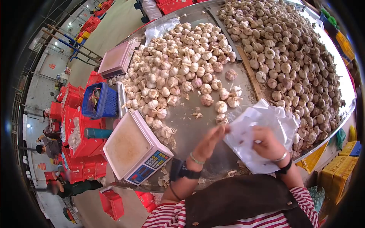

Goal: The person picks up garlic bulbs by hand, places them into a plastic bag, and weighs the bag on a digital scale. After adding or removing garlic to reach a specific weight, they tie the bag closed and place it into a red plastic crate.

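Observation:
Over a stack of clear plastic bags at the table's front edge are both hands. My left hand is raised at the left edge of the bags, its fingers stretched out and pressed side by side. My right hand is curled above the bags, thumb and fingers drawn together; whether it pinches plastic is hard to tell. A few loose garlic bulbs lie just beyond my left hand. The large pile of pale garlic spreads behind them, on the metal table.
A scale stands left of my left hand, another scale farther back. A wooden strip borders a darker garlic pile on the right. A blue basket and red crates stand left; two people are farther off.

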Demonstrator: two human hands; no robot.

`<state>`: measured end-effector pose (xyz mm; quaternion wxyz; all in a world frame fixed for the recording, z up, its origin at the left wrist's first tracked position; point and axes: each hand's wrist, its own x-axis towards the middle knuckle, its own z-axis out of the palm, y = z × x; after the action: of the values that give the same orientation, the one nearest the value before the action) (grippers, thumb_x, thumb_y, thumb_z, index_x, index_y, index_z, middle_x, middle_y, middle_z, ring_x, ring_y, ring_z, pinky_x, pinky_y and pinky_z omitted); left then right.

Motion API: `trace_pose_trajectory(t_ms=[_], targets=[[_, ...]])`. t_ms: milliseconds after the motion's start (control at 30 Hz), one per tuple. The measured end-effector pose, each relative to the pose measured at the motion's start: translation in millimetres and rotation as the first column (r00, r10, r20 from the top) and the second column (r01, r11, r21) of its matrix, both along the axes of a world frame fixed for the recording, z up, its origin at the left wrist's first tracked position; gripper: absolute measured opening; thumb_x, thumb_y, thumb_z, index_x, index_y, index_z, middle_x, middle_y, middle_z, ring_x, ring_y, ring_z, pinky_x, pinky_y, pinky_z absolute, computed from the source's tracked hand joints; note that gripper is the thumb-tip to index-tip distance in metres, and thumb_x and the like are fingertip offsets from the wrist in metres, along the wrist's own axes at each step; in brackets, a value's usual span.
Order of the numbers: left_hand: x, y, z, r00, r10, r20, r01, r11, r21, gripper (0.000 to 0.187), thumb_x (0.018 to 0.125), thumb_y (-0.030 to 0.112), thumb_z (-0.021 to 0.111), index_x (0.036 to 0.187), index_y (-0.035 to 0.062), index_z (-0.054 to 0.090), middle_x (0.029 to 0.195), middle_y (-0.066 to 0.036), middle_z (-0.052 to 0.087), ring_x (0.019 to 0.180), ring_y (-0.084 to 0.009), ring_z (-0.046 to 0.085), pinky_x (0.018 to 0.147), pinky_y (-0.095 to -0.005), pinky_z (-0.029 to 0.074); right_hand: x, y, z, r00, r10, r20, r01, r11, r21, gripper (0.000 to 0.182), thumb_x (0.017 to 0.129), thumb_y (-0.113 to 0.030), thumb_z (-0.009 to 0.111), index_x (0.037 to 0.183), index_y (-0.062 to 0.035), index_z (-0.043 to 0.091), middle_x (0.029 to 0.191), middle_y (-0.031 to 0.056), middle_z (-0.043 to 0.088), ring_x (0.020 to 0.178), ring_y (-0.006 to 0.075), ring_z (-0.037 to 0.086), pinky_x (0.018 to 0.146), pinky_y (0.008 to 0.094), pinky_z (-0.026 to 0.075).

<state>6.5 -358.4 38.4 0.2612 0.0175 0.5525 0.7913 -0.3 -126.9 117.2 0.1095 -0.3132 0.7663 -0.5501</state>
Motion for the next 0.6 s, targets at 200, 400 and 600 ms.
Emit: trace_pose_trajectory(t_ms=[200,400,600], targets=[[58.8,9.8,7.2,0.995,-0.048,0.087,0.056,0.994,-0.097,0.031,0.096,0.026,0.05,0.108,-0.0013,0.06,0.1,-0.007,0.063,0.089,-0.0132,0.061,0.078,-0.0263,0.05,39.3,-52.0,-23.4,0.887,0.39,-0.247,-0.375,0.921,0.107,0.009,0.074,-0.01,0.061,0.077,-0.0046,0.055,0.079,0.0119,0.059,0.077,0.0301,0.059,0.074,0.0397,0.047],[83.6,-24.8,42.6,0.942,0.317,0.111,-0.319,0.948,-0.005,0.027,0.097,0.018,0.047,0.109,-0.001,0.061,0.101,-0.008,0.065,0.084,-0.0145,0.063,0.074,-0.0292,0.051,61.2,-33.0,-15.8,0.969,0.249,0.012,-0.249,0.968,0.035,0.025,0.079,-0.017,0.072,0.099,-0.0049,0.064,0.093,0.0111,0.065,0.085,0.0269,0.063,0.076,0.0351,0.049],[113.2,-56.9,61.2,0.938,0.331,-0.104,-0.322,0.942,0.097,0.025,0.098,0.015,0.047,0.114,0.0003,0.059,0.103,-0.008,0.065,0.092,-0.0148,0.062,0.083,-0.0292,0.05,55.1,-46.3,-3.1,0.978,-0.186,-0.097,0.185,0.983,-0.022,0.051,0.069,-0.031,0.082,0.107,-0.0017,0.064,0.111,0.0121,0.062,0.104,0.0236,0.058,0.09,0.0363,0.045]])
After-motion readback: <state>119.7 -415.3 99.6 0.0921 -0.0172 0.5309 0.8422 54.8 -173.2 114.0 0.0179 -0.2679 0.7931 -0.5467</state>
